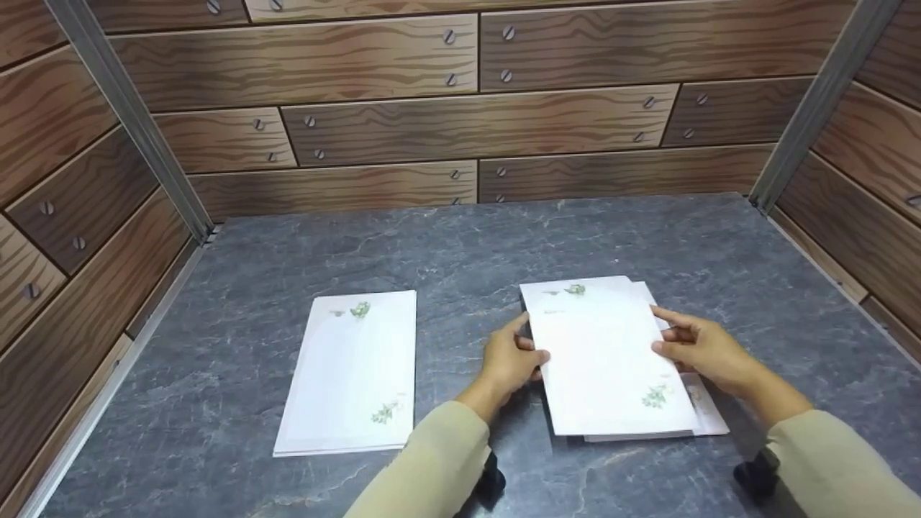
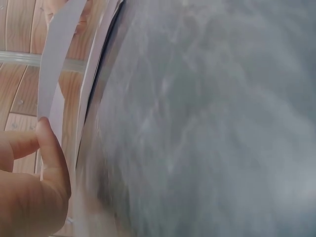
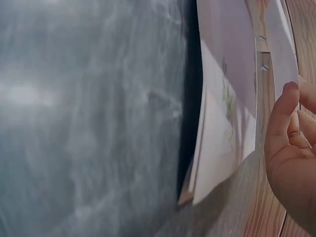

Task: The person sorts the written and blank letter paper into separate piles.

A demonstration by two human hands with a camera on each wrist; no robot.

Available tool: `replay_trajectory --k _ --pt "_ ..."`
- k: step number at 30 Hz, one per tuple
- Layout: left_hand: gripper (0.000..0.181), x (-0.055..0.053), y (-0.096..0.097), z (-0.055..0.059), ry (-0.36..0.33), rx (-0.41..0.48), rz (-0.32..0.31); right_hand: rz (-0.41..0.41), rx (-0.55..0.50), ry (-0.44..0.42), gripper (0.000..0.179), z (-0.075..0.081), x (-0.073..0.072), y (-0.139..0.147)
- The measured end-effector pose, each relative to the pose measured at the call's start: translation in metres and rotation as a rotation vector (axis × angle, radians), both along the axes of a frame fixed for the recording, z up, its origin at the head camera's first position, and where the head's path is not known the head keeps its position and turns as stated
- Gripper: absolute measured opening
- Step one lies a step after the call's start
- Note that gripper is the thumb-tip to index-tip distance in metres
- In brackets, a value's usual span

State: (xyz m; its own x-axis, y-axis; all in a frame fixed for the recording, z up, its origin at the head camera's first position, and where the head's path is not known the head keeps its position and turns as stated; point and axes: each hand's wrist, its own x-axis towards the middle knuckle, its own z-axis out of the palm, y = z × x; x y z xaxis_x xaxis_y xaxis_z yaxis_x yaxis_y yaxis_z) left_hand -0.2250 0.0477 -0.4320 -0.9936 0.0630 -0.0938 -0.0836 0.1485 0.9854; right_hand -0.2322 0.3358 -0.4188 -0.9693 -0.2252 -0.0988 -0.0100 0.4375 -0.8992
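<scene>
Between my two hands a white sheet of paper [image 1: 604,360] with green leaf prints is held up over other sheets. My left hand [image 1: 509,357] pinches its left edge, thumb on top. On the opposite edge my right hand [image 1: 709,352] pinches it between thumb and fingers. Below it, partly hidden, lie more printed sheets [image 1: 711,414], showing along the right side and bottom. In the right wrist view a gap separates the lifted sheet [image 3: 284,44] from the sheets [image 3: 224,108] on the table. The left wrist view shows the lifted sheet [image 2: 54,64] bending slightly at my thumb.
Left of my hands, a neat stack of similar white printed paper [image 1: 349,374] lies flat on the dark grey marbled table [image 1: 460,252]. Wood-plank patterned walls [image 1: 381,72] with grey corner posts [image 1: 137,122] enclose the table at the back and sides.
</scene>
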Motion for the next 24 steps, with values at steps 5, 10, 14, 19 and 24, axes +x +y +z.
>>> replay_trajectory --k 5,10,14,19,24 --pt "0.069 0.000 0.008 -0.002 -0.015 0.016 0.000 0.006 0.008 -0.004 0.072 -0.001 0.001 0.007" --pt "0.068 0.000 0.017 -0.002 -0.019 0.020 0.009 -0.009 0.024 -0.023 0.073 -0.001 0.002 0.014" --pt "0.068 0.000 0.022 -0.003 -0.020 0.023 0.009 -0.017 0.012 -0.055 0.073 -0.002 0.002 0.019" --pt "0.068 0.001 0.027 -0.004 -0.038 0.027 0.009 -0.015 0.014 -0.075 0.075 -0.003 0.001 0.023" --pt "0.068 0.001 0.032 -0.004 -0.036 0.021 0.017 -0.014 0.016 -0.091 0.075 -0.005 0.001 0.026"
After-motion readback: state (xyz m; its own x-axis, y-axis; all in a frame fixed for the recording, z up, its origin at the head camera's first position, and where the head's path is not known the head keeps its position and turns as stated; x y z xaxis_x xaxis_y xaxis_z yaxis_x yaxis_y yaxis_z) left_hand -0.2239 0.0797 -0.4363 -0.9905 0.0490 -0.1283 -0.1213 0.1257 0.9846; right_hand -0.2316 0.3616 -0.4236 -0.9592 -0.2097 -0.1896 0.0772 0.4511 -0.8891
